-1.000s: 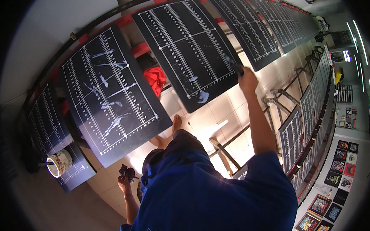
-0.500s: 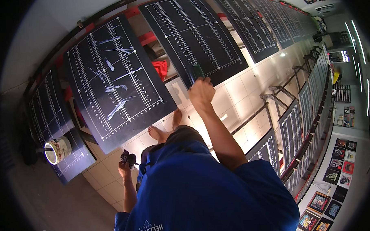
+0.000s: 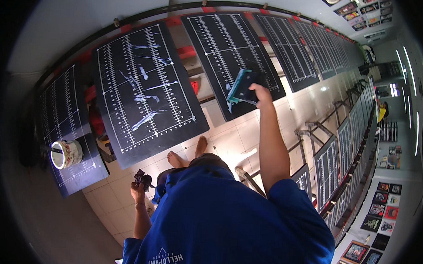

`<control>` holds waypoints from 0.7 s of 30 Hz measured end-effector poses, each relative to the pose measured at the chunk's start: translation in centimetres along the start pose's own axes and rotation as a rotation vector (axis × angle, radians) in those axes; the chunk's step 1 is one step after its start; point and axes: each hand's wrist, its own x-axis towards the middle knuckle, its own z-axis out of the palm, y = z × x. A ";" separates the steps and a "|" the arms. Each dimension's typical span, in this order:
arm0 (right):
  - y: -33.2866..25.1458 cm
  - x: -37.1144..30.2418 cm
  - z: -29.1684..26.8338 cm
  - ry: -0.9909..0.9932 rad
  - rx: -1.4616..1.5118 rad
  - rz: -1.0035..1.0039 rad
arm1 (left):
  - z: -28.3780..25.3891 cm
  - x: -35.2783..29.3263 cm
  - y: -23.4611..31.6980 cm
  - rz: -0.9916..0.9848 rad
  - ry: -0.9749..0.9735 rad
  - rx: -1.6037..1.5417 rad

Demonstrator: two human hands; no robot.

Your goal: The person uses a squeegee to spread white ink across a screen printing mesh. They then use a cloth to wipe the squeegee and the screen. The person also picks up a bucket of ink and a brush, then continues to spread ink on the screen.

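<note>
My right hand [image 3: 260, 95] grips a wide, flat spreader [image 3: 244, 89], dark with a teal edge, which looks like a squeegee. It is over the near part of a black board [image 3: 218, 69] printed with white ruler scales. Pale smears show beside the teal edge. Down at my left side, my left hand [image 3: 137, 192] is closed around a crumpled dark rag [image 3: 143, 178]. On the black board [image 3: 110, 124] to the left, several whitish streaks [image 3: 143, 74] lie across the scales.
A paint-spattered tub [image 3: 71, 155] with a stick in it stands on another board [image 3: 65, 103] at far left. More black boards [image 3: 289, 53] continue along the rack to the right. Behind my right arm are metal rack frames [image 3: 314, 128] and a second row of boards [image 3: 326, 166].
My right hand has turned the spreader so that its broad face and teal edge show, and pale smears have appeared on the board. My left hand still holds the rag. The view has shifted.
</note>
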 end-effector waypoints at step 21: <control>19.4 -19.6 17.6 -0.352 -1.539 -1.677 | -1.2 -6.7 -6.4 -0.269 0.137 -0.493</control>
